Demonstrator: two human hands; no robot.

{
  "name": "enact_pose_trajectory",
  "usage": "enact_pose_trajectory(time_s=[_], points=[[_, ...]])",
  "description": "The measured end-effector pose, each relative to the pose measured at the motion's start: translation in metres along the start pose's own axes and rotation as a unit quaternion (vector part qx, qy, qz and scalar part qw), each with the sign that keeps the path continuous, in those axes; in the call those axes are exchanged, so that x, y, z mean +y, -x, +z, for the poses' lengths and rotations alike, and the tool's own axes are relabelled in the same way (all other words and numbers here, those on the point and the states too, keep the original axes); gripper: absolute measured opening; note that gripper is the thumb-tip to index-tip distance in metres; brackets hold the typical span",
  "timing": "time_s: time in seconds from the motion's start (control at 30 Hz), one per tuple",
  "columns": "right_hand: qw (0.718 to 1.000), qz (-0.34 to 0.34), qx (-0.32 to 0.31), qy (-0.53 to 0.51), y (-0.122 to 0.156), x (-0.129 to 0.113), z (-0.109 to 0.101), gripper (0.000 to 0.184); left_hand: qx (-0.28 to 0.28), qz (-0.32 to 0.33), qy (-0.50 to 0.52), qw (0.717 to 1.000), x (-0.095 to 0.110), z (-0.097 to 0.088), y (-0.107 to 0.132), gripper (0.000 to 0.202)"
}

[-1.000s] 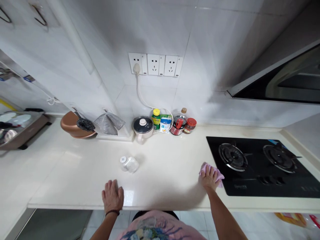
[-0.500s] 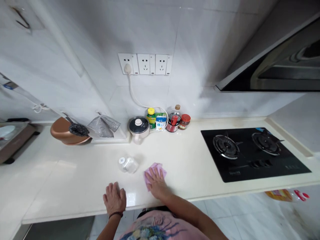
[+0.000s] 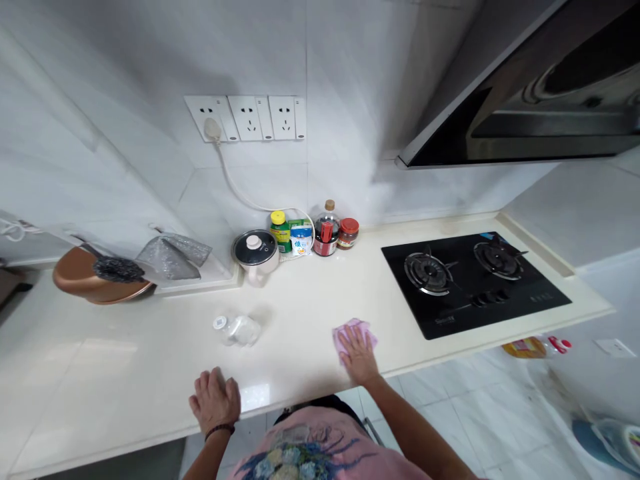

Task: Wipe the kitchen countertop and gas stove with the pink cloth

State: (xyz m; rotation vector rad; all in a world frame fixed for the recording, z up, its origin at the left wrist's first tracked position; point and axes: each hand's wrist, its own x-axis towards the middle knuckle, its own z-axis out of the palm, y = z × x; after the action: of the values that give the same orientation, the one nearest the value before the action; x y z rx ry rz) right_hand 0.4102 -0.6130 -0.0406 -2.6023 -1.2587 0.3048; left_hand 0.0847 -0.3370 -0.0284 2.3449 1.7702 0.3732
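Your left hand point(image 3: 215, 402) rests palm down near the front edge of the counter point(image 3: 300, 310), fingers loosely together and pinching nothing that shows; let it brace you. Your right hand point(image 3: 358, 355) lies with fingers spread over the pink cloth point(image 3: 339, 338), which is pressed to the worktop between the clear bottle and the hob, nearer the hob. For an even stroke, you would do well to press through the whole palm, unfold any bunched edge and overlap your passes. Past your left hand the clear bottle point(image 3: 243, 330) lies on its side, squarely in the way of a sweep to the left; it looks light and apt to roll, so lift it aside. To the right, the black hob point(image 3: 425, 313) bounds the surface; ease off at its rim. Further back, the small pot point(image 3: 263, 259) points its handle towards you, with the green bottle point(image 3: 281, 233), the white-and-blue packet point(image 3: 301, 240), the brown-capped bottle point(image 3: 329, 217) and the red-lidded jar point(image 3: 349, 237) to its right. Mind the white cable point(image 3: 233, 183) looping down to them from the wall sockets point(image 3: 245, 119); a snag there could topple something
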Motion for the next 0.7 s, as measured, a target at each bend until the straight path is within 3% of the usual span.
enact_pose_trajectory(time_s=[0.13,0.2,0.27,0.33,0.4,0.5,0.7], points=[[0.989,0.139,0.041,0.024,0.022,0.093,-0.021,0.064,0.012,0.013,-0.005,1.0,0.0,-0.001,0.0,0.059],[0.972,0.22,0.073,0.035,0.03,0.129,-0.025,0.066,0.015,0.019,-0.003,1.0,0.001,-0.002,0.0,0.059],[0.957,0.271,0.096,0.03,0.035,0.15,-0.024,0.068,0.018,0.022,0.0,1.0,0.002,-0.002,0.001,0.059],[0.949,0.295,0.108,0.022,0.038,0.153,-0.021,0.07,0.025,0.021,0.006,0.999,0.002,-0.002,0.001,0.059],[0.943,0.312,0.112,0.019,0.039,0.141,-0.018,0.07,0.03,0.017,0.012,0.999,0.002,-0.001,0.002,0.06],[0.948,0.299,0.111,0.017,0.041,0.101,-0.011,0.07,0.026,0.008,0.015,1.0,0.002,0.0,0.003,0.059],[0.992,0.12,0.042,-0.001,0.035,-0.017,0.022,0.06,0.018,0.015,0.015,1.0,0.004,-0.005,0.003,0.06]])
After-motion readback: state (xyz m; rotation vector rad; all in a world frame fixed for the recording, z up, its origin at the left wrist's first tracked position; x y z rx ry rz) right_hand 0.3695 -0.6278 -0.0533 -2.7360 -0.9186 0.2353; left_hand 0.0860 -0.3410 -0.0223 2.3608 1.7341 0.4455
